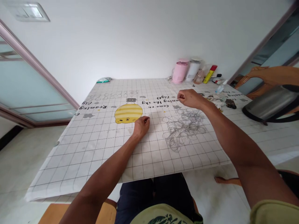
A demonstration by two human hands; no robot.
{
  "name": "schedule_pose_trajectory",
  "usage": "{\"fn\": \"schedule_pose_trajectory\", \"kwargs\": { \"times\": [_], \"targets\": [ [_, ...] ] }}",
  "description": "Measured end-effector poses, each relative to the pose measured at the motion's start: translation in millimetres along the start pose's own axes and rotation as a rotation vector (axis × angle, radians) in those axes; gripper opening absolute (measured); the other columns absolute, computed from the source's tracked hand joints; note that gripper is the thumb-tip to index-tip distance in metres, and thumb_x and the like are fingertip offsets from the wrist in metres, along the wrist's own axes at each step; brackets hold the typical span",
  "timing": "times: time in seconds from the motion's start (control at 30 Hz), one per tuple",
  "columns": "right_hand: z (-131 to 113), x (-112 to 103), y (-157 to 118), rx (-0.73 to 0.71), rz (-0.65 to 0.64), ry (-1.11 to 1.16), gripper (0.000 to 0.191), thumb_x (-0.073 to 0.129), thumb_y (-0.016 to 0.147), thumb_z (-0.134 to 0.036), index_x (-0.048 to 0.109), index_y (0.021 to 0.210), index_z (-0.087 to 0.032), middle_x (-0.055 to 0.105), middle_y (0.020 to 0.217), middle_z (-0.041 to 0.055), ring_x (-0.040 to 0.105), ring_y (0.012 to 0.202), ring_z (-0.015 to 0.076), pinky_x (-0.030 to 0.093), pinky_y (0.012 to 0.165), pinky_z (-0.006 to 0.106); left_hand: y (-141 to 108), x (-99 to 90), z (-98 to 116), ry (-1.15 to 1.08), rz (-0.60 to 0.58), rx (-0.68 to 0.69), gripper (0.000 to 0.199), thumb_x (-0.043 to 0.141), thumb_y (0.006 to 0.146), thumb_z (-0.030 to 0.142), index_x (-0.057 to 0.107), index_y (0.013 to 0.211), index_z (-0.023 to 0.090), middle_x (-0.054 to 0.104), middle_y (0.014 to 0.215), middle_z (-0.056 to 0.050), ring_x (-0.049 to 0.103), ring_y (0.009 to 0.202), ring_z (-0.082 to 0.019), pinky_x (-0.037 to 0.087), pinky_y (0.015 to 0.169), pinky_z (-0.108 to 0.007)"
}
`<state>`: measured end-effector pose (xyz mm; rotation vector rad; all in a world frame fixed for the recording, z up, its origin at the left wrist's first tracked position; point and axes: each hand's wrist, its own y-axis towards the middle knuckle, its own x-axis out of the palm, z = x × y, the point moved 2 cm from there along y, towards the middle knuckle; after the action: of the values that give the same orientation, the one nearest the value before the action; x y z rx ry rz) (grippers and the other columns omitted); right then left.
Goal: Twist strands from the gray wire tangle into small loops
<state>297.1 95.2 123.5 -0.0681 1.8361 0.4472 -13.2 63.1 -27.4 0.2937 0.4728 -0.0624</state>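
On the white checked tablecloth, my left hand is closed in a pinch beside the printed yellow bear balloon. What its fingers hold, if anything, is too small to make out. My right hand, also closed, is over the cloth farther back and to the right; its fingers too hide whatever they may hold. A loose tangle of thin dark thread or wire lies below my right hand. Faint curly loops of similar thin material lie in a row at the back left.
Pink and white cylindrical devices, a bottle and a yellow-red tube stand at the back wall. A metal kettle is at the right, near a wooden chair. A green packet lies back left.
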Motion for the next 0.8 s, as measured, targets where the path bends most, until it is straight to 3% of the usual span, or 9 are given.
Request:
{"fn": "schedule_pose_trajectory", "kwargs": {
  "times": [0.13, 0.33, 0.43, 0.57, 0.67, 0.8],
  "targets": [
    [2, -5, -3, 0.067, 0.128, 0.021, 0.009, 0.063, 0.086, -0.016, 0.071, 0.088, -0.019, 0.075, 0.085, 0.0066, 0.065, 0.076, 0.0216, 0.044, 0.070, 0.033, -1, -0.9, 1, -0.012, 0.000, -0.013, 0.022, 0.057, 0.094, 0.027, 0.078, 0.098, 0.019, 0.078, 0.088, -0.006, 0.073, 0.079, -0.021, 0.059, 0.079, -0.034],
    [-1, -9, -7, 0.000, 0.112, -0.081, 0.010, 0.062, 0.087, -0.013, 0.069, 0.084, -0.019, 0.072, 0.087, 0.0090, 0.063, 0.080, 0.0226, 0.045, 0.074, 0.035, -1, -0.8, 0, -0.017, -0.005, 0.002, 0.021, 0.059, 0.094, 0.028, 0.078, 0.098, 0.019, 0.077, 0.085, -0.006, 0.072, 0.079, -0.022, 0.058, 0.078, -0.034],
    [-2, -10, -7, 0.090, 0.201, 0.016, 0.005, 0.067, 0.087, -0.017, 0.071, 0.084, -0.018, 0.073, 0.084, 0.0084, 0.065, 0.077, 0.0221, 0.048, 0.071, 0.033, -1, -0.8, 2, -0.039, 0.022, 0.007, 0.023, 0.059, 0.095, 0.032, 0.078, 0.096, 0.020, 0.076, 0.085, -0.006, 0.070, 0.075, -0.020, 0.057, 0.074, -0.033],
    [-14, 6, -7, 0.345, 0.372, 0.479, 0.012, 0.076, 0.085, -0.028, 0.070, 0.084, -0.018, 0.065, 0.061, 0.0020, 0.057, 0.047, 0.0143, 0.042, 0.047, 0.026, -7, -1.4, 12, -0.123, 0.057, 0.032, 0.029, 0.061, 0.098, 0.042, 0.079, 0.096, 0.020, 0.075, 0.085, -0.006, 0.066, 0.071, -0.018, 0.055, 0.069, -0.031],
    [-35, 34, -6, 0.427, 0.423, 0.934, 0.023, 0.084, 0.080, -0.030, 0.064, 0.079, -0.019, 0.062, 0.060, 0.0009, 0.063, 0.047, 0.0157, 0.041, 0.040, 0.024, -13, 0.3, 20, -0.210, -0.003, 0.057, 0.031, 0.067, 0.097, 0.046, 0.081, 0.102, 0.019, 0.076, 0.094, -0.007, 0.065, 0.072, -0.016, 0.056, 0.070, -0.030],
    [-70, 78, -7, 0.525, 0.291, 1.396, 0.027, 0.088, 0.073, -0.025, 0.062, 0.075, -0.018, 0.063, 0.067, 0.0024, 0.069, 0.056, 0.0162, 0.043, 0.038, 0.022, -19, 0.6, 27, -0.278, -0.041, 0.098, 0.047, 0.072, 0.096, 0.048, 0.073, 0.134, 0.020, 0.074, 0.104, -0.008, 0.063, 0.072, -0.013, 0.055, 0.068, -0.027]
  ]
}}
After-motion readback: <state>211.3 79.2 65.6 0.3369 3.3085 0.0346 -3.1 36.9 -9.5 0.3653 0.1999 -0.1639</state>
